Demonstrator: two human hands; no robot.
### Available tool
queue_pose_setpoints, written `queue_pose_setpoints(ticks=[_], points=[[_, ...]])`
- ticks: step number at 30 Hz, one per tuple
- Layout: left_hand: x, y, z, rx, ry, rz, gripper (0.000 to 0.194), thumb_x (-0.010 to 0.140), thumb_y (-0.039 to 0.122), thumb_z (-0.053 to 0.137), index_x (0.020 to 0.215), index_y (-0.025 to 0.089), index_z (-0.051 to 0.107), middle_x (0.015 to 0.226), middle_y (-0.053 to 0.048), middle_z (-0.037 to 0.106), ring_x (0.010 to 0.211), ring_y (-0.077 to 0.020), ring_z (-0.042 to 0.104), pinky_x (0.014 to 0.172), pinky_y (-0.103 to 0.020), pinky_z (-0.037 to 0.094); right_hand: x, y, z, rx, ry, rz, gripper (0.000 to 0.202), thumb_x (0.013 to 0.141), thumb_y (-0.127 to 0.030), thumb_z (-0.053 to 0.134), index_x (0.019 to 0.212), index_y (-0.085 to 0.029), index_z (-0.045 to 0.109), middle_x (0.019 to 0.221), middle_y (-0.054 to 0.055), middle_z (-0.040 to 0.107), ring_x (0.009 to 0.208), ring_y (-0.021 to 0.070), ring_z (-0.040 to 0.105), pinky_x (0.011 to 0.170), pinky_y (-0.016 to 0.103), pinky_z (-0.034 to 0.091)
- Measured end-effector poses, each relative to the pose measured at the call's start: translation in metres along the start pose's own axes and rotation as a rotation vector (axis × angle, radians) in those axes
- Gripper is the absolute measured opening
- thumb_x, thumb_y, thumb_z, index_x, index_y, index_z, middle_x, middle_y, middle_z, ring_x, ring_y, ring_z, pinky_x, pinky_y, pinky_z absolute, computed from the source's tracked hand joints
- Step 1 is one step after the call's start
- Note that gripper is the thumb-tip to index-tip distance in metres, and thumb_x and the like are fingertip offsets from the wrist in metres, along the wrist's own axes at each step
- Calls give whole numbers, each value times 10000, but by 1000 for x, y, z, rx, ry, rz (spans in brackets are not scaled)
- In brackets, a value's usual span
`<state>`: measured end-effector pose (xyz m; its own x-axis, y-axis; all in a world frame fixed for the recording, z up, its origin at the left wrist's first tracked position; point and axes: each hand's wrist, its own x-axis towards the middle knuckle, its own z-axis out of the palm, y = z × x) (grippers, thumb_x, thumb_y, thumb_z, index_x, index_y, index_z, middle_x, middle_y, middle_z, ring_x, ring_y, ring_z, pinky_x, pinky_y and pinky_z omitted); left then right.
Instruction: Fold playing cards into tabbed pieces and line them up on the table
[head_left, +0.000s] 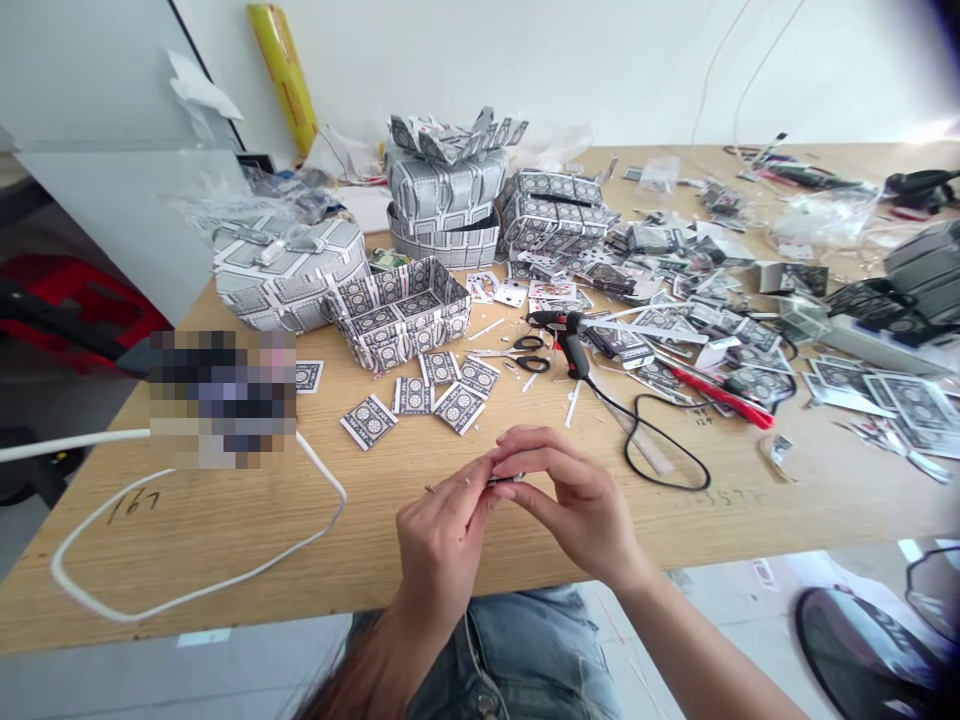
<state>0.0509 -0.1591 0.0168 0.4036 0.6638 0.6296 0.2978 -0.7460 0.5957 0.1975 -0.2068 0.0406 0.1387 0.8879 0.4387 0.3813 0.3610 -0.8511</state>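
Observation:
My left hand [446, 525] and my right hand [581, 495] meet over the near edge of the table. Between their fingertips they pinch a small folded playing card [508, 479], seen edge-on and mostly hidden by the fingers. Just beyond lie several folded cards [459, 407] with grey-and-white patterned backs. Behind these stands an open basket [409, 338] woven from such cards. A pair of black-handled scissors [531, 345] rests to its right, beside a black and red glue gun [571, 350] with a looped cord.
More woven card boxes [292, 270] stand at the back, some stacked [446, 190]. Loose cards and scraps [675, 260] spread over the right side, with a red-handled tool [724, 395] among them. A white cable [202, 585] loops across the table's left; a blurred patch hides something there.

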Motion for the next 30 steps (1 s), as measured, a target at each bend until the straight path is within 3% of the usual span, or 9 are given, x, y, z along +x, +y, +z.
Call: queue_pose_setpoints(ticks=[6,13,15,18,21,23,25,30], points=[[1,-3,-3,-345,-24,-241,233,827,152,655,1044,224,705,1021,-24,745,943,-142,692,856,-238,540,-1,5,-1,304,62,137,156,791,-130,719,858,-271,727,851,-6,695,900,161,629,987,388,463],[5,-6,-8,-330,-30,-231,217,829,136,648,986,258,734,947,2,760,870,-136,700,811,-237,533,-2,9,5,495,133,299,106,744,-200,773,798,-290,762,817,-7,727,850,162,659,978,400,481],[6,-6,-7,-307,-57,-320,162,831,178,649,934,251,751,884,-3,766,785,-140,707,745,-231,537,0,10,4,475,131,400,42,752,-265,767,793,-272,761,819,9,730,834,172,664,862,352,530],[6,-5,-3,-429,-60,-663,165,824,322,654,845,200,763,750,-33,757,636,-159,691,599,-242,537,5,10,1,293,103,500,202,788,-380,718,926,-233,731,897,36,722,810,176,658,701,285,528],[6,-4,1,-661,-28,-934,289,762,425,696,820,149,756,679,-54,740,555,-158,662,505,-234,517,5,12,1,-40,67,458,259,867,-446,600,839,-195,656,711,5,645,622,124,569,577,230,446],[5,-4,2,-776,-49,-998,316,717,441,732,796,136,752,675,-64,737,556,-154,659,493,-224,513,3,13,2,-165,36,413,365,918,-461,505,677,-191,548,557,-36,492,510,92,442,505,215,364],[5,-5,2,-844,-80,-1032,328,699,452,746,762,130,748,652,-67,728,537,-148,650,475,-216,504,2,15,5,-128,18,406,426,938,-484,447,624,-196,466,526,-51,390,487,86,373,473,213,318],[5,-7,-3,-909,-97,-1068,329,729,454,725,755,126,746,646,-61,719,521,-121,627,464,-195,488,4,15,5,140,-61,539,437,920,-561,430,674,-201,456,581,-48,392,514,94,374,466,209,336]])
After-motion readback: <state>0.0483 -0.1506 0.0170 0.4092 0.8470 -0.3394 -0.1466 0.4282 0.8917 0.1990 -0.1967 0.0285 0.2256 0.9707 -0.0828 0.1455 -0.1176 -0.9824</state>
